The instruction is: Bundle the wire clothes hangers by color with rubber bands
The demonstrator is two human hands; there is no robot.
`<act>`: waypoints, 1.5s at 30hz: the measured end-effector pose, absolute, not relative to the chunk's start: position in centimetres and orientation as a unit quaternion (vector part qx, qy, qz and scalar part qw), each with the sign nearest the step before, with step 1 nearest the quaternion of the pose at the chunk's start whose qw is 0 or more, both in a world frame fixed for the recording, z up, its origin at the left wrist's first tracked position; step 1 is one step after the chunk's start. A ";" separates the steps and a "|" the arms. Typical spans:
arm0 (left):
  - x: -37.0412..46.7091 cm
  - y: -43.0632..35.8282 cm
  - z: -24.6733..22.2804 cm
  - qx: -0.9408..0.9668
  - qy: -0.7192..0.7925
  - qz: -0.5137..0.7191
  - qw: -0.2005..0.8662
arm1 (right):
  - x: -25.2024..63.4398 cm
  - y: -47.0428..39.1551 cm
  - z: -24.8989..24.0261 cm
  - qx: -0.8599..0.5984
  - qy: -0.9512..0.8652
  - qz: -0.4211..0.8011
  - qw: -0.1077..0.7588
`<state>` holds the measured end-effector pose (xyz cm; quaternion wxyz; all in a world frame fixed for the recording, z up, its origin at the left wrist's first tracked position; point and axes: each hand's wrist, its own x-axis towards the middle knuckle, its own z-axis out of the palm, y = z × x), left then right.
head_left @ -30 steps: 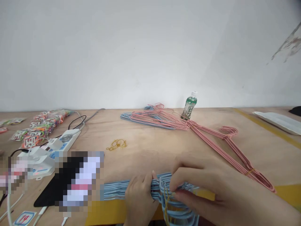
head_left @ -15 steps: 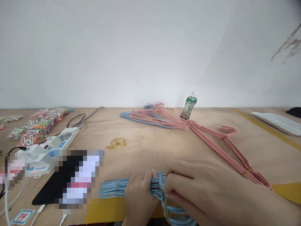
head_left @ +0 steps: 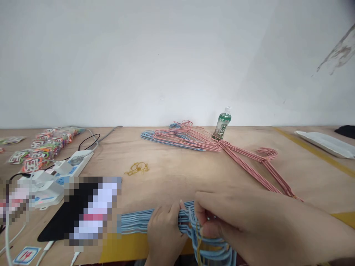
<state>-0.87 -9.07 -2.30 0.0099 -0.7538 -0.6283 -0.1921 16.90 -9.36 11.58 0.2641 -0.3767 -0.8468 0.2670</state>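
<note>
Left hand (head_left: pixel 166 229) grips blue hangers (head_left: pixel 135 221), right hand (head_left: pixel 238 218) curls at the yellow band (head_left: pixel 199 245) — can't tell if pinching. Band-fiddling, I reckon — next move needs steadiness.

At the desk's (head_left: pixel 172 181) front edge, I have my left hand (head_left: pixel 165 229) around some hangers (head_left: pixel 135 218) and my right hand (head_left: pixel 233 221) at their hook end. To their left lies a device (head_left: pixel 62 218), with a card (head_left: pixel 27 255) in front of it and a power strip (head_left: pixel 79 162) behind; packets (head_left: pixel 41 149) lie further back. Near the middle of the back edge is a pile (head_left: pixel 183 138), a bottle (head_left: pixel 222 125) at its right end. From there a bundle (head_left: pixel 252 168) slants frontward right. Bands (head_left: pixel 137 168) lie between device and pile; a tray (head_left: pixel 327 144) lies far right, toward the back.
</note>
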 end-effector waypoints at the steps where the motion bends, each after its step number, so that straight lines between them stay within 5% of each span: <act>1: -0.8 -9.0 -2.3 -0.751 -0.631 -0.195 0.009 | 17.1 -8.9 12.2 -0.373 -0.858 0.278 0.219; 4: -0.6 -8.9 -2.1 -0.736 -0.647 -0.199 0.009 | 17.8 -7.7 13.9 -0.354 -0.863 0.342 0.113; 13: -0.5 -9.1 -2.2 -0.735 -0.642 -0.216 0.042 | 18.0 -6.1 12.6 -0.295 -0.777 0.532 0.162; 25: -0.5 -8.8 -2.7 -0.724 -0.589 -0.318 0.167 | 20.7 -4.7 11.4 -0.218 -0.802 0.537 0.141; 45: -0.1 -8.6 -3.1 -0.708 -0.558 -0.385 0.196 | 22.6 -2.6 8.3 -0.164 -0.797 0.563 0.146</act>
